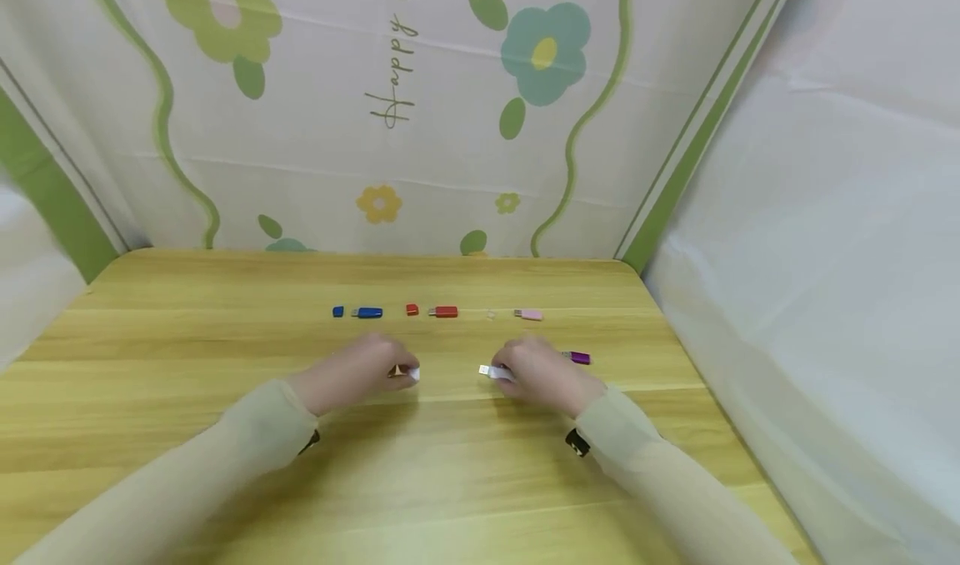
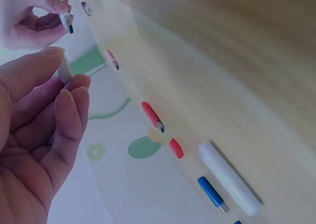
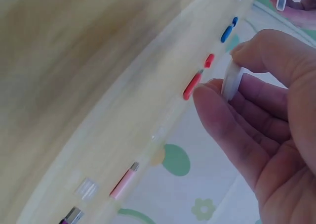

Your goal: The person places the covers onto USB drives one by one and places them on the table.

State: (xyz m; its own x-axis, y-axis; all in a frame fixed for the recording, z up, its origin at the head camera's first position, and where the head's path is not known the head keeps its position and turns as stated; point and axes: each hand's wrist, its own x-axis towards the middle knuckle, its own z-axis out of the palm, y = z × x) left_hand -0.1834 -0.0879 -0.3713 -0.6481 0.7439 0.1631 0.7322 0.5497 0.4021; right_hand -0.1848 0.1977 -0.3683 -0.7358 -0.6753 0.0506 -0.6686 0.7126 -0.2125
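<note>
Above the table, my left hand (image 1: 372,363) pinches a small white cap (image 2: 65,69) between thumb and fingertips. My right hand (image 1: 538,367) grips a white USB stick (image 1: 497,372), its metal plug pointing left toward the cap. A gap separates cap and plug. Behind the hands lie a blue USB stick (image 1: 369,312) with its blue cap (image 1: 338,311), a red USB stick (image 1: 446,312) with its red cap (image 1: 412,309), and a pink USB stick (image 1: 529,315) beside a clear cap (image 1: 491,314). Partly behind the right hand is a purple USB stick (image 1: 577,357).
A white elongated object (image 2: 229,177) lies near the blue stick, hidden by the left hand in the head view. Another clear cap (image 3: 86,188) is by the purple stick. Flower-printed cloth (image 1: 450,132) hangs along the back edge of the wooden table (image 1: 450,482).
</note>
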